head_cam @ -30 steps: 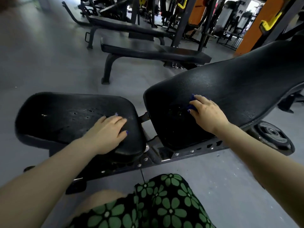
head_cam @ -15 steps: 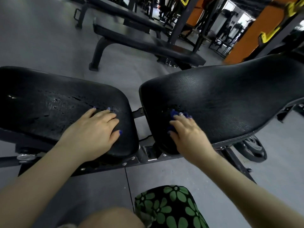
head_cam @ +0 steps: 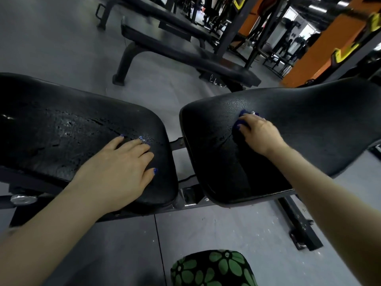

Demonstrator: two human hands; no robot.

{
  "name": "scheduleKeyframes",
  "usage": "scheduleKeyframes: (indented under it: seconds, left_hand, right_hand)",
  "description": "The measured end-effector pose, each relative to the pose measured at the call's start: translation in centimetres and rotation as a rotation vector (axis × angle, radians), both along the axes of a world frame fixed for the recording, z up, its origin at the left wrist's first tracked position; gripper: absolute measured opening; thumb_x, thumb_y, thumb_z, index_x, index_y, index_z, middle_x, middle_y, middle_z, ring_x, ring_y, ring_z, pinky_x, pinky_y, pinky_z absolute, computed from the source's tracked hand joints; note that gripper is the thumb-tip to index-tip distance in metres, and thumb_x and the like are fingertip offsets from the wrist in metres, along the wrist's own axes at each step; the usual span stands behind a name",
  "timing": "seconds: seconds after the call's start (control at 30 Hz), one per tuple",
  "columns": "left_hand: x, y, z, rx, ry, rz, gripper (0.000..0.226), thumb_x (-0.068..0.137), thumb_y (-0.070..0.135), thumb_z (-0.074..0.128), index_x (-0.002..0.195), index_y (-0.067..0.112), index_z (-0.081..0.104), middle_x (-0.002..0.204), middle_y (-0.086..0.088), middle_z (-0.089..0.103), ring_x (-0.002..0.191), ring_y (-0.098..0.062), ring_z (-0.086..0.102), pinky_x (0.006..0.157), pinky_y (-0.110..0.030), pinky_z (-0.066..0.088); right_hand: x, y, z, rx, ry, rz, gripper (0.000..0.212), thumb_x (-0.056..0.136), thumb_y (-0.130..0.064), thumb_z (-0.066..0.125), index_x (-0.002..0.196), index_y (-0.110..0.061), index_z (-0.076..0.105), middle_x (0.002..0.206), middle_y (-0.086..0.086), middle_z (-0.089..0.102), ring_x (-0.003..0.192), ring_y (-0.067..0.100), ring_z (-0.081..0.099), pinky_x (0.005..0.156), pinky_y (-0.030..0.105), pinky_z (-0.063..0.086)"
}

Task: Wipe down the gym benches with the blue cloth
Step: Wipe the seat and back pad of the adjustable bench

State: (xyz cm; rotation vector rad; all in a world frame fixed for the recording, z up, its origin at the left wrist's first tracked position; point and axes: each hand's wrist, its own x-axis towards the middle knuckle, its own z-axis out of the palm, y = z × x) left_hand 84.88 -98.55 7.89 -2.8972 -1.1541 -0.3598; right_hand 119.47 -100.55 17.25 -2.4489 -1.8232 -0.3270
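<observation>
A black adjustable gym bench stands in front of me in two pads. Its cracked, wet-looking seat pad (head_cam: 61, 124) is on the left. The tilted back pad (head_cam: 309, 120) rises to the right. My left hand (head_cam: 117, 172) lies flat on the seat pad's near right corner, fingers spread, holding nothing. My right hand (head_cam: 259, 133) presses a small blue cloth (head_cam: 243, 116) onto the upper left part of the back pad; only a bit of cloth shows past my fingers.
The bench's steel frame (head_cam: 189, 197) runs under the gap between the pads, with a foot bar (head_cam: 299, 228) on the grey floor. A flat black bench (head_cam: 185, 56) stands behind, then more benches, rack uprights and orange pillars (head_cam: 321, 48). My green-flowered knee (head_cam: 214, 269) is at the bottom.
My right hand with the cloth slid down toward the pad's lower left edge, then back up and right. My left hand stayed planted on the seat pad. The view moved closer.
</observation>
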Motion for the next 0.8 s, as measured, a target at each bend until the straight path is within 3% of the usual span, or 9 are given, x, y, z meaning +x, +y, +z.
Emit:
scheduleKeyframes:
  seconds: [0.1, 0.23, 0.3, 0.4, 0.53, 0.8]
  left_hand:
    - [0.0, -0.2, 0.1, -0.009, -0.003, -0.001, 0.056, 0.090, 0.045, 0.031, 0.109, 0.012, 0.072, 0.121, -0.007, 0.067, 0.119, -0.024, 0.060, 0.100, -0.050, 0.046]
    - [0.0, -0.1, 0.1, -0.012, 0.002, 0.007, 0.055, 0.089, 0.044, 0.032, 0.108, 0.011, 0.072, 0.120, -0.009, 0.067, 0.118, -0.025, 0.060, 0.099, -0.051, 0.046]
    - [0.0, -0.1, 0.1, -0.020, 0.008, 0.002, 0.056, 0.089, 0.044, 0.031, 0.109, 0.011, 0.072, 0.122, -0.009, 0.066, 0.120, -0.026, 0.059, 0.100, -0.052, 0.045]
    - [0.1, 0.1, 0.0, -0.015, 0.011, -0.007, 0.057, 0.090, 0.045, 0.029, 0.111, 0.011, 0.071, 0.124, -0.009, 0.065, 0.121, -0.026, 0.057, 0.102, -0.051, 0.043]
    - [0.1, 0.1, -0.2, -0.010, -0.006, -0.011, 0.057, 0.091, 0.045, 0.028, 0.112, 0.012, 0.070, 0.124, -0.008, 0.065, 0.122, -0.026, 0.056, 0.103, -0.051, 0.042]
    - [0.1, 0.1, -0.3, 0.021, -0.012, -0.005, 0.055, 0.090, 0.043, 0.029, 0.110, 0.013, 0.071, 0.122, -0.007, 0.066, 0.119, -0.025, 0.058, 0.102, -0.049, 0.044]
  right_hand:
    - [-4.4, -1.1, -3.3, 0.007, -0.034, 0.202, 0.026, 0.093, -0.022, 0.056, 0.114, -0.009, 0.066, 0.130, 0.012, 0.060, 0.121, 0.033, 0.055, 0.105, 0.036, 0.038]
    - [-6.5, -4.4, -3.6, -0.223, 0.016, 0.536, 0.045, 0.094, -0.038, 0.045, 0.128, -0.012, 0.061, 0.142, 0.002, 0.053, 0.136, 0.018, 0.043, 0.117, 0.032, 0.024]
    - [-4.4, -3.0, -2.2, -0.269, 0.013, 0.522, 0.044, 0.094, -0.038, 0.046, 0.129, -0.013, 0.059, 0.144, 0.001, 0.051, 0.137, 0.015, 0.041, 0.116, 0.031, 0.017]
    - [-0.6, 1.4, -0.5, -0.150, -0.005, 0.349, 0.034, 0.098, -0.026, 0.051, 0.128, -0.012, 0.058, 0.141, 0.005, 0.054, 0.137, 0.024, 0.043, 0.114, 0.037, 0.022]
    - [-2.5, 7.1, -2.2, -0.059, -0.012, 0.162, 0.038, 0.100, -0.029, 0.048, 0.135, -0.015, 0.053, 0.147, 0.003, 0.046, 0.140, 0.028, 0.036, 0.114, 0.038, 0.022]
    - [-9.2, 9.1, -5.9, -0.118, 0.044, 0.404, 0.027, 0.098, -0.026, 0.050, 0.113, -0.009, 0.065, 0.125, 0.004, 0.057, 0.122, 0.024, 0.045, 0.106, 0.033, 0.024]
